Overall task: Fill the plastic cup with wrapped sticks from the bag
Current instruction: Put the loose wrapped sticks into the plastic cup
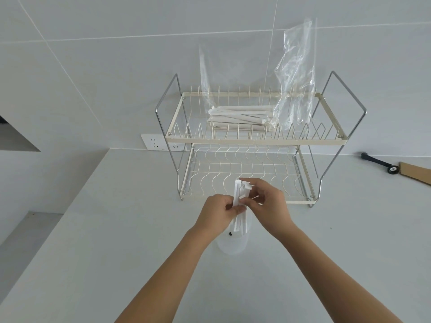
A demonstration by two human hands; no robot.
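Plastic cup (pixel 231 244), translucent white, stands on the pale counter (pixel 93 264) at lower centre of the frame, just below the two hands. A small dark mark shows near its rim on the left.

A bunch of white wrapped sticks (pixel 238 207) stands upright in the cup, lower ends inside it, upper ends fanned out above the hands. A few loose paper ends stick out to the right at the top.

Left hand (pixel 218 213), left of the bunch: thumb and fingers clenched around the sticks at mid-length. Right hand (pixel 268 203), right of the bunch: fingers curled in, tips pinching the upper ends of the sticks. Both forearms are bare and run in from the bottom edge of the frame.

Behind the hands, centre of the frame, a two-tier wire dish rack (pixel 251 142) in cream with chrome side frames stands on the counter against the tiled wall (pixel 105 66). Its lower shelf holds nothing visible. On the upper shelf lies a pile of more wrapped sticks (pixel 240 117), lengthwise left to right, inside a clear plastic bag (pixel 296 75) whose open end rises crumpled at the upper right of the rack.

A white wall socket (pixel 152 142) sits left of the rack at counter level. At the right edge of the frame, a black-handled tool (pixel 379 163) lies beside a piece of brown cardboard (pixel 416 172).
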